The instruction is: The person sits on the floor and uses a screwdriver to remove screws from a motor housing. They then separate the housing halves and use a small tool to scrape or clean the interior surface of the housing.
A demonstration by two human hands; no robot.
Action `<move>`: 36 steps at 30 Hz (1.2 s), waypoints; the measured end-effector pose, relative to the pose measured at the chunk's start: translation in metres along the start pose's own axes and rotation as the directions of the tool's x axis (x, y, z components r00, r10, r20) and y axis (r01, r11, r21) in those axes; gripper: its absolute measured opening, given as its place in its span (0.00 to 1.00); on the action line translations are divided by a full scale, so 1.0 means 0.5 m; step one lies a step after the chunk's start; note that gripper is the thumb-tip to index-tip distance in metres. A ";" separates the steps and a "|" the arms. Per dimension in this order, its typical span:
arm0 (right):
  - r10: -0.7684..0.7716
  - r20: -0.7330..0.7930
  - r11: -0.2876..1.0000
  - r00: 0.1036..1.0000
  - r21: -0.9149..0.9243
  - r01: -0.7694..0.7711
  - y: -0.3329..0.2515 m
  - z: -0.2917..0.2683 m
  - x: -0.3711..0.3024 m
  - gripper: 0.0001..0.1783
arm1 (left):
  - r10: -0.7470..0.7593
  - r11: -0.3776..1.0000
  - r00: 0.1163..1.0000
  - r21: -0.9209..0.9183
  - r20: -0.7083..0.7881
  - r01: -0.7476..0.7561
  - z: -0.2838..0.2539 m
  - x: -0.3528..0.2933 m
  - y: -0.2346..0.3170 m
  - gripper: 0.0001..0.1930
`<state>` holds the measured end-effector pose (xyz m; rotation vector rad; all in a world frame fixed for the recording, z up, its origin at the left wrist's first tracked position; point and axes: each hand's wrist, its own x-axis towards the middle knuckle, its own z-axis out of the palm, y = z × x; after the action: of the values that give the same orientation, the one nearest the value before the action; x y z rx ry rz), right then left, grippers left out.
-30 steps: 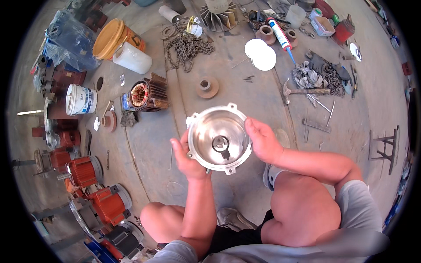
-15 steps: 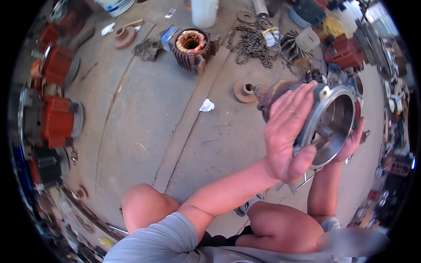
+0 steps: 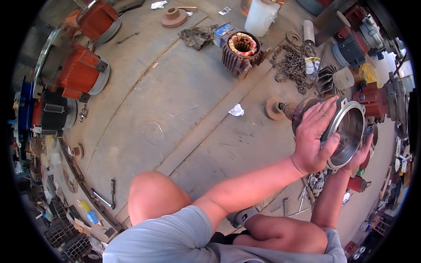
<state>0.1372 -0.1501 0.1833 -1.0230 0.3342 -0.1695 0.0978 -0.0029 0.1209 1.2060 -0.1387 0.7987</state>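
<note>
Both my hands grip a round metal motor end cover (image 3: pixel 335 154) with a bright machined rim and small bolt ears, tilted so its hollow side faces up toward me. My left hand (image 3: pixel 316 136) presses its palm on the near left side, fingers along the outer wall and thumb at the rim. On the far right side my right hand (image 3: pixel 360 154) is wrapped round the edge, partly hidden by the cover. Behind the cover a rusty round part with a shaft (image 3: pixel 287 108) shows; whether they are joined I cannot tell. A brownish flanged disc (image 3: pixel 274 108) is at the shaft's end.
A finned stator with windings (image 3: pixel 241 52) stands ahead, near a heap of chain (image 3: pixel 293 65). Red motors (image 3: pixel 85 70) line the left. Crumpled paper (image 3: pixel 236 110) lies mid-floor. T-handled tools (image 3: pixel 302 199) are by my foot; a ratchet wrench (image 3: pixel 105 199) lies left of my knee.
The view has swung, so the floor objects sit further right in the picture. Both hands keep their hold on the end cover, which now appears slightly further right and lower.
</note>
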 end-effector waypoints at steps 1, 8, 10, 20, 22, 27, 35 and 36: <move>0.000 0.008 1.000 1.000 -0.004 0.000 -0.002 0.002 -0.001 0.44 | -0.012 1.000 1.000 -0.001 0.005 0.012 0.005 -0.002 0.002 0.40; 0.043 0.692 0.984 0.721 0.096 -0.150 -0.003 -0.118 0.080 0.46 | -0.038 0.999 0.999 0.004 0.004 0.038 -0.003 0.009 -0.001 0.38; 0.062 0.326 0.995 0.943 0.058 -0.086 0.005 -0.069 0.053 0.46 | -0.028 0.999 1.000 0.016 0.013 0.028 -0.009 0.015 -0.009 0.38; 0.049 0.394 0.999 0.918 -0.009 -0.050 -0.003 -0.121 0.116 0.46 | -0.059 0.998 0.998 -0.027 -0.031 0.058 -0.004 0.020 -0.024 0.37; 0.052 0.320 0.999 0.946 -0.017 -0.049 0.004 -0.105 0.109 0.45 | -0.055 0.998 0.997 -0.032 -0.045 0.054 -0.007 0.021 -0.039 0.36; 0.075 0.440 0.997 0.895 -0.014 -0.076 0.039 -0.112 0.112 0.43 | -0.119 0.992 0.992 -0.055 -0.034 0.117 -0.016 0.010 -0.054 0.32; 0.122 0.365 0.992 0.923 -0.010 -0.127 0.074 -0.087 0.160 0.40 | -0.278 0.955 0.957 -0.134 -0.083 0.266 -0.012 0.000 -0.101 0.31; 0.139 0.421 0.989 0.896 -0.015 -0.146 0.080 -0.082 0.171 0.42 | -0.316 0.939 0.944 -0.172 -0.094 0.298 -0.010 -0.006 -0.114 0.32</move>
<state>0.2022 -0.1875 0.1132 -0.9852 0.0112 0.1827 0.1291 -0.0071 0.0731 0.9974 0.0852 0.5718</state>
